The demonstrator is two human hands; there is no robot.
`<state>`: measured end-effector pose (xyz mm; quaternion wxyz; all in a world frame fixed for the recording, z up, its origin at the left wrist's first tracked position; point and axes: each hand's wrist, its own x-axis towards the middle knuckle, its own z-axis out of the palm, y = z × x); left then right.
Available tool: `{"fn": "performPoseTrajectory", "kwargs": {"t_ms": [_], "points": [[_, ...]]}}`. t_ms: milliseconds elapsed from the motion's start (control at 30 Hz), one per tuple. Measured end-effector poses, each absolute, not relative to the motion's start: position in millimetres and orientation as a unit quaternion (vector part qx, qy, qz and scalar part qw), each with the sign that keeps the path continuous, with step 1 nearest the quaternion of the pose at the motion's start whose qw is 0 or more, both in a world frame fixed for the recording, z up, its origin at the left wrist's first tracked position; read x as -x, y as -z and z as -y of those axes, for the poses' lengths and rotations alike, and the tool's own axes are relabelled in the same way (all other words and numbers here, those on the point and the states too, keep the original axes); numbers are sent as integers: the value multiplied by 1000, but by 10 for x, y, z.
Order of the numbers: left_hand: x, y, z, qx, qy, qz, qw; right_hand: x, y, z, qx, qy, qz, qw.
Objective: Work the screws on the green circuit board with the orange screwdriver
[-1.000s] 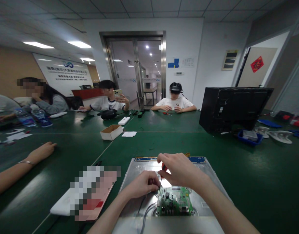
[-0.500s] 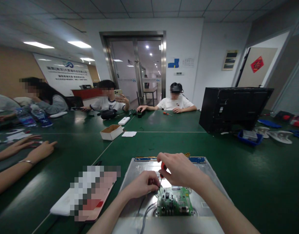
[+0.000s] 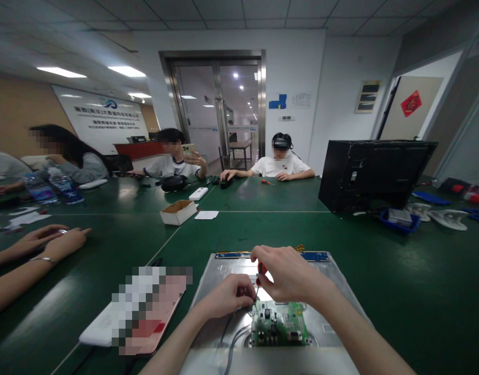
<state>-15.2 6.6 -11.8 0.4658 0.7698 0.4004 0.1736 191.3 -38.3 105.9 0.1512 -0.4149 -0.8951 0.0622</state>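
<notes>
A small screwdriver [image 3: 261,269] with a red and black handle is in my right hand [image 3: 284,271], gripped from above with the shaft pointing down. Its tip reaches the upper left corner of a green circuit board [image 3: 280,324]. Beside that tip, my left hand [image 3: 233,296] has its thumb and fingers pinched together; what is between them is hidden. The board sits on the silver metal back of a flat panel [image 3: 333,312], which has a blue circuit strip [image 3: 316,256] along its far edge. Grey cables [image 3: 233,346] run out to the left of the board.
Left of the panel lie a white phone-like slab [image 3: 100,325] and a pink one [image 3: 157,325]. Another person's hands [image 3: 63,245] rest at the left. Farther off are an open cardboard box [image 3: 179,212], a black monitor housing [image 3: 374,174] and a blue tray [image 3: 399,221].
My hands and the screwdriver hold almost the same position. At the left, the other person's farther hand has shifted slightly, and a small shiny item now shows by the fingers.
</notes>
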Motion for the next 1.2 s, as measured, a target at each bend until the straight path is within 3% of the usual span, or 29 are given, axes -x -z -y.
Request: {"fn": "performPoseTrajectory", "kwargs": {"t_ms": [667,1033,1200], "points": [[135,101,-52,-765,-182,-398,472,-1916,-1041,383,400,-53,898,175],[144,86,-41,-768,-181,-398,467,-1877,-1031,325,451,-31,882,131],[144,132,-69,-768,-182,-397,469,-1891,-1032,362,419,-60,892,158]]}}
